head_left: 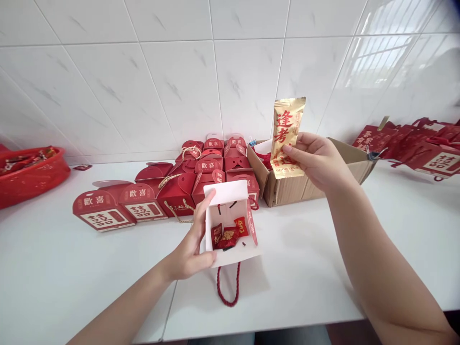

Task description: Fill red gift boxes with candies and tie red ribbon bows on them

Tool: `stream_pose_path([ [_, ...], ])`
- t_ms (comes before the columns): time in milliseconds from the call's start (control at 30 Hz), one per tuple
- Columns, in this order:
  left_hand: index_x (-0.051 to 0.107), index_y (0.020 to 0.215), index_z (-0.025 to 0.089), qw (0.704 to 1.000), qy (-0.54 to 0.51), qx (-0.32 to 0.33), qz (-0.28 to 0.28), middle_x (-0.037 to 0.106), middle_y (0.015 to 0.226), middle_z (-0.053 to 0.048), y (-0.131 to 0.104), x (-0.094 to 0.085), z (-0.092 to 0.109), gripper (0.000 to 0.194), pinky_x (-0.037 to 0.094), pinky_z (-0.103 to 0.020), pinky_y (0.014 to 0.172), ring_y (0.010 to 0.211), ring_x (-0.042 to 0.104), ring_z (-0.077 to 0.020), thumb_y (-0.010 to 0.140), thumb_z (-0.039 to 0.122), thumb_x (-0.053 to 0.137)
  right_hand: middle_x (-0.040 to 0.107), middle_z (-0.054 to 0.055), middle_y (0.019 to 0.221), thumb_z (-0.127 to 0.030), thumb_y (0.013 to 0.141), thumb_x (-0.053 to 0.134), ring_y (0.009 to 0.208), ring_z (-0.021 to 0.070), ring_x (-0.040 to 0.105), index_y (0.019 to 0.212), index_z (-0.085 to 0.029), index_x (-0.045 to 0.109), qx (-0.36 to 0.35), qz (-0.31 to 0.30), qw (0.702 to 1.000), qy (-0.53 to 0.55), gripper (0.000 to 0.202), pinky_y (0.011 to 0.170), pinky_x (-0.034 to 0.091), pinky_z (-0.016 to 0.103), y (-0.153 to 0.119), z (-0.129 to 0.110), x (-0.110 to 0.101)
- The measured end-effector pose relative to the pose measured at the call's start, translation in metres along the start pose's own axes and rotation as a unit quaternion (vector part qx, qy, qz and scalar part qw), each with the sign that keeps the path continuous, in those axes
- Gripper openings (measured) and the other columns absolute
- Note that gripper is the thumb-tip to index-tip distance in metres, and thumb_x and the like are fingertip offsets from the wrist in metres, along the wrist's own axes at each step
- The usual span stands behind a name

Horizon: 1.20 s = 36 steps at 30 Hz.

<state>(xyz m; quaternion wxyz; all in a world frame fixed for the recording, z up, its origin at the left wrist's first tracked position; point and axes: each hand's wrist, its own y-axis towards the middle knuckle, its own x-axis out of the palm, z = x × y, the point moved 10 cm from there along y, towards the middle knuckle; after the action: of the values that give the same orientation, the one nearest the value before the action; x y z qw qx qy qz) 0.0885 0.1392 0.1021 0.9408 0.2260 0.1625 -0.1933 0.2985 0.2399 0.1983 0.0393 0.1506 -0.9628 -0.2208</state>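
Note:
My left hand (197,244) is closed around the left side of a small gift box (233,256), tilted so its white inside faces me. Several red candy packets (229,237) lie in the box, and a dark red rope handle (228,303) hangs from its near side. Up at the right, my right hand (319,155) pinches a gold snack packet (287,136) with red characters between thumb and fingers. The packet stands upright in front of an open cardboard box (294,191), apart from the gift box.
Red gift boxes (143,201) stand in rows behind the left hand, some with rope handles. A red basin (36,177) of wrapped sweets sits at the far left. Flattened red boxes (424,148) are piled at the right. A tiled wall (176,91) backs the white table (305,268).

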Motion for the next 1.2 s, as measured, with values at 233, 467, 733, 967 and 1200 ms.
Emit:
stream_pose_path([
  [233,0.001,0.148,0.032,1.0,0.007,-0.006,-0.002,0.015,0.155,-0.004,-0.001,0.001,0.001,0.099,0.012,-0.056,0.114,0.14,0.012,-0.0371,0.07,0.024,0.062,0.072,0.007,0.102,-0.036,0.065,0.079,0.1,0.0281,0.066,0.094,-0.02,0.068,-0.025,0.098,0.995,0.002,0.035,0.087,0.055,0.046,0.008,0.01,-0.022],
  [467,0.003,0.148,0.033,1.0,0.009,-0.001,-0.006,0.014,0.155,-0.002,-0.001,0.002,0.002,0.1,0.011,-0.058,0.113,0.141,0.007,-0.0387,0.069,0.024,0.062,0.071,0.007,0.102,-0.03,0.067,0.076,0.098,0.0284,0.066,0.094,-0.019,0.067,0.015,0.097,0.995,-0.007,0.031,0.084,0.055,0.044,0.008,0.018,-0.028],
  [733,0.003,0.148,0.032,1.0,0.011,0.001,-0.004,0.016,0.154,-0.003,-0.001,0.001,0.002,0.098,0.013,-0.056,0.113,0.14,0.01,-0.0385,0.069,0.024,0.061,0.07,0.007,0.1,-0.023,0.068,0.073,0.1,0.0271,0.065,0.088,-0.018,0.065,0.032,0.102,0.994,0.02,0.022,0.086,0.053,0.04,0.009,0.02,-0.026],
  [967,0.003,0.148,0.031,1.0,0.001,-0.011,-0.005,0.014,0.154,-0.005,-0.001,0.001,0.002,0.098,0.015,-0.058,0.112,0.14,0.01,-0.0394,0.069,0.024,0.062,0.069,0.004,0.091,-0.04,0.07,0.072,0.091,0.0248,0.066,0.084,-0.023,0.06,0.058,0.172,0.983,0.036,0.026,0.07,0.057,0.036,0.015,0.042,-0.05],
  [1200,0.007,0.147,0.034,1.0,-0.008,-0.004,-0.003,0.018,0.151,-0.003,-0.001,0.001,0.002,0.097,0.015,-0.058,0.113,0.14,0.009,-0.0387,0.068,0.024,0.063,0.068,0.005,0.087,-0.063,0.075,0.056,0.095,0.0274,0.066,0.082,-0.024,0.058,-0.005,0.213,0.977,-0.01,0.04,0.067,0.058,0.037,0.022,0.041,-0.078],
])
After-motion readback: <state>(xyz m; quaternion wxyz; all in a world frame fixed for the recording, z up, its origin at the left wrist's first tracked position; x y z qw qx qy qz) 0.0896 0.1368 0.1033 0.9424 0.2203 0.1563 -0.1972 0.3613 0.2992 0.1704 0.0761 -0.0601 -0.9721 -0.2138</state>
